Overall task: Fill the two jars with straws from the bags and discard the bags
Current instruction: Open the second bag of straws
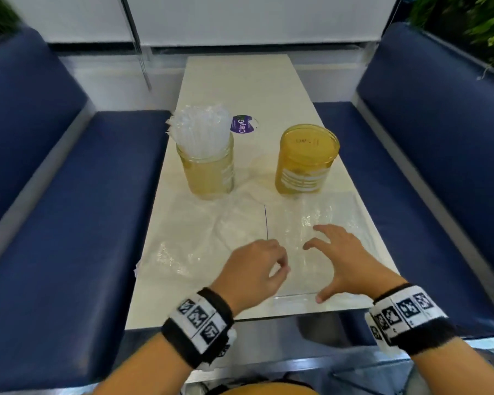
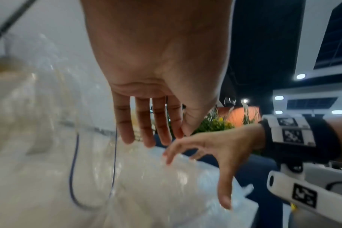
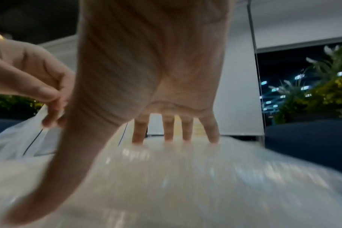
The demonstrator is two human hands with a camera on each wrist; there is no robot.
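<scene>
Two jars stand side by side on the table [image 1: 240, 81], left jar [image 1: 208, 169] holding straws [image 1: 200, 129], right jar [image 1: 304, 161] behind a bag [image 1: 322, 223]

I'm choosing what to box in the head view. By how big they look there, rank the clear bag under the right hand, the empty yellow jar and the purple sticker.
1. clear bag, widest spread.
2. empty yellow jar, upright beyond it.
3. purple sticker, smallest, but farther away and partly hidden behind the straws, so its real size is unsure.
</scene>
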